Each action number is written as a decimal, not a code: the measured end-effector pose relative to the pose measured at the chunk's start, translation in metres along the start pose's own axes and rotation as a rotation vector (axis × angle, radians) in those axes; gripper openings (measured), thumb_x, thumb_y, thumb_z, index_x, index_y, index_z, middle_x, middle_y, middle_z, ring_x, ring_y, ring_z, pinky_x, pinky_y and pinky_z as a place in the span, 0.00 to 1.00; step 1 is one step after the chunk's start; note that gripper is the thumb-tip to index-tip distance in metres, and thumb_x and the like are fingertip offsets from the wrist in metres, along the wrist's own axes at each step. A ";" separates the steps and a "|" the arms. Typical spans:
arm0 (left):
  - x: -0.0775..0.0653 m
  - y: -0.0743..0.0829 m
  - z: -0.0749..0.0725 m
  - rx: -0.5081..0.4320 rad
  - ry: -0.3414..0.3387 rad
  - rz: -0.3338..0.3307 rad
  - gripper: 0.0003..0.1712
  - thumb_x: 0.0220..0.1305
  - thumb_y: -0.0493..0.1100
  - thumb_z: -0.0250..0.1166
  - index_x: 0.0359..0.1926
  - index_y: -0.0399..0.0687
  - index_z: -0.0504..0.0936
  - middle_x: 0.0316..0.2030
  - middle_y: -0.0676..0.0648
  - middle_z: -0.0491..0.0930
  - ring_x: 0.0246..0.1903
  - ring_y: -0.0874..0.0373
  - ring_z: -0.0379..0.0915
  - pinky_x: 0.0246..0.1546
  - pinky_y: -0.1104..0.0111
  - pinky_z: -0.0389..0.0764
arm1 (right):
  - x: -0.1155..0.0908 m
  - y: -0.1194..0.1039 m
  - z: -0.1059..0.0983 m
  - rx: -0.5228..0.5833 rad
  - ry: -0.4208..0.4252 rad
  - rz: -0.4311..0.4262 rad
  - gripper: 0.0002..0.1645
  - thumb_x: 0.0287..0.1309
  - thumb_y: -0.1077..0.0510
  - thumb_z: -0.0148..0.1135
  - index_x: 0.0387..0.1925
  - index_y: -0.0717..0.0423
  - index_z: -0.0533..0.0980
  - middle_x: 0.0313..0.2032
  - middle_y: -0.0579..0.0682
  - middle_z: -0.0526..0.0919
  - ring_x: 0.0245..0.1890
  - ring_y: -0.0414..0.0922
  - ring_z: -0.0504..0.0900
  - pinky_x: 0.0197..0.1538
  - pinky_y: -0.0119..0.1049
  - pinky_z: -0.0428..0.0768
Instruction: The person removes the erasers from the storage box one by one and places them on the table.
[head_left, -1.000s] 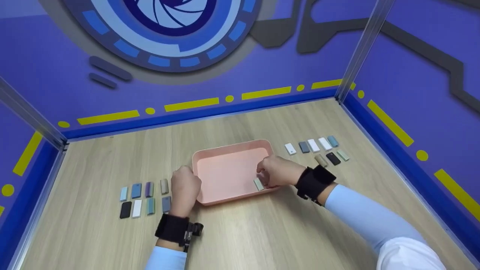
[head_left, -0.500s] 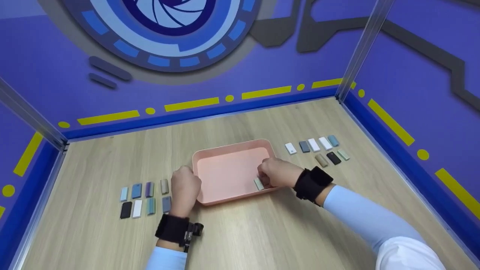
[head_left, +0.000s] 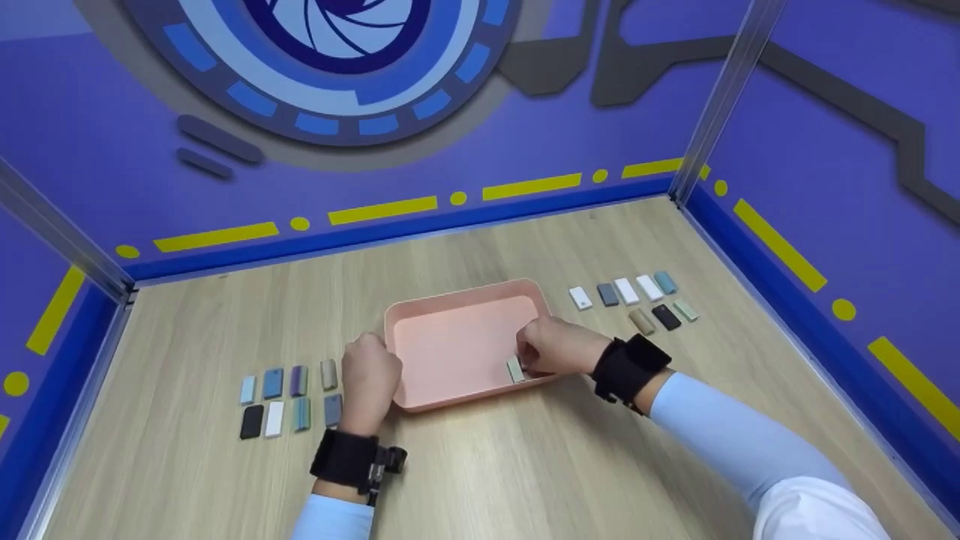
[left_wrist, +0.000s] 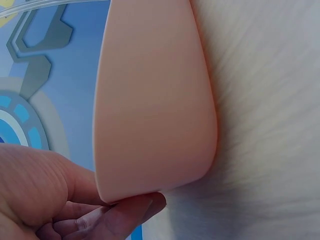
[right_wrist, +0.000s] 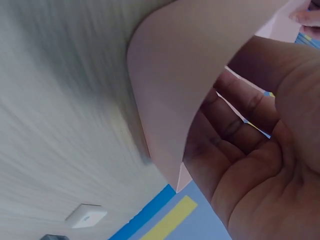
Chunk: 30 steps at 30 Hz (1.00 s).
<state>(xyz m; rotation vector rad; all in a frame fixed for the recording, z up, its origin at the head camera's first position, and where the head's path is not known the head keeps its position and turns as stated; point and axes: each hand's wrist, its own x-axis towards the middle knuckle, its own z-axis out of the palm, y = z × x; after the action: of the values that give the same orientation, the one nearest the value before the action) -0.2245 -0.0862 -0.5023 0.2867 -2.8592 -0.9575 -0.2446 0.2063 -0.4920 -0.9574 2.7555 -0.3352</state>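
A shallow pink rectangular tray (head_left: 457, 330) sits on the wooden table. My left hand (head_left: 371, 379) is at its left end; in the left wrist view, the thumb and fingers pinch the corner of the tray wall (left_wrist: 155, 100). My right hand (head_left: 559, 345) reaches over the right wall into the near right corner, its fingers bent downward. Beside those fingertips, inside the tray, is a small pale green block (head_left: 514, 369). The right wrist view shows the right palm (right_wrist: 255, 175) and bent fingers behind the tray wall; their tips, and anything between them, are hidden.
Left of the tray lie two rows of small blocks, including a black one (head_left: 252, 421) and a blue one (head_left: 273, 382). More lie to the right, among them a white block (head_left: 580, 298) and a tan one (head_left: 641, 321). Printed panels (head_left: 375, 172) enclose the table.
My right hand's fingers shift slightly within the tray corner, and the pale green block beside them moves a little to the left. My left hand and the tray stay in place.
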 end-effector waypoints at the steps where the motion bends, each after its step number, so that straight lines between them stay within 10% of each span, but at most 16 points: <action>1: 0.000 0.000 0.000 0.000 -0.005 -0.005 0.12 0.53 0.29 0.50 0.18 0.41 0.75 0.18 0.47 0.73 0.19 0.57 0.66 0.16 0.68 0.62 | -0.001 0.000 -0.001 0.025 -0.009 0.019 0.03 0.47 0.61 0.66 0.27 0.52 0.79 0.25 0.43 0.81 0.25 0.35 0.73 0.32 0.29 0.74; 13: 0.000 0.000 0.001 -0.005 -0.024 -0.028 0.11 0.52 0.28 0.50 0.20 0.41 0.76 0.19 0.46 0.74 0.19 0.56 0.67 0.16 0.68 0.64 | -0.017 0.012 -0.027 0.155 0.103 0.098 0.04 0.50 0.59 0.64 0.30 0.53 0.79 0.27 0.47 0.81 0.26 0.39 0.73 0.31 0.32 0.73; 30: 0.000 0.000 0.001 0.013 0.024 0.021 0.11 0.51 0.29 0.51 0.19 0.40 0.77 0.20 0.45 0.76 0.20 0.56 0.68 0.17 0.67 0.65 | -0.051 0.062 -0.051 0.267 0.331 0.430 0.10 0.52 0.53 0.64 0.32 0.57 0.80 0.26 0.48 0.81 0.24 0.42 0.77 0.27 0.34 0.76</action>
<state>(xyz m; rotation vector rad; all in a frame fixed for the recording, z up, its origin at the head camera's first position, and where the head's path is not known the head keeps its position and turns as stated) -0.2247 -0.0858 -0.5026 0.2666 -2.8420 -0.9265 -0.2545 0.2930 -0.4545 -0.2492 2.9973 -0.8183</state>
